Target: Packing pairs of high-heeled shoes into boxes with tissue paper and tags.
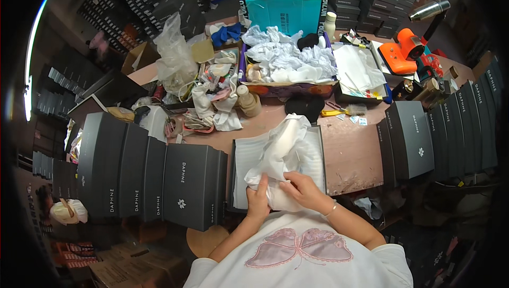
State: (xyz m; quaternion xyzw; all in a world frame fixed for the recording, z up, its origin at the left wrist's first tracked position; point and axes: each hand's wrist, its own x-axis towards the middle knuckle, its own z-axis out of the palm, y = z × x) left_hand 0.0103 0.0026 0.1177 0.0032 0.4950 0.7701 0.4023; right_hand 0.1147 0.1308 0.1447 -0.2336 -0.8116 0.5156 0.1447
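My left hand (257, 201) presses its thumb on white tissue paper (277, 155), other fingers mostly hidden; my right hand (307, 192), at two o'clock from it, pinches a fold. The tissue sits over the lined shoebox (233, 176). Best grip lightly, easing creases without tearing. Farther, at one o'clock: a yellow-handled brush (343, 111).

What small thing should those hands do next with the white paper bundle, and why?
Probably tuck in the loose far end of the white paper bundle: the left hand and right hand both grip its near part, the far end looks crumpled, and the open box lies beneath.
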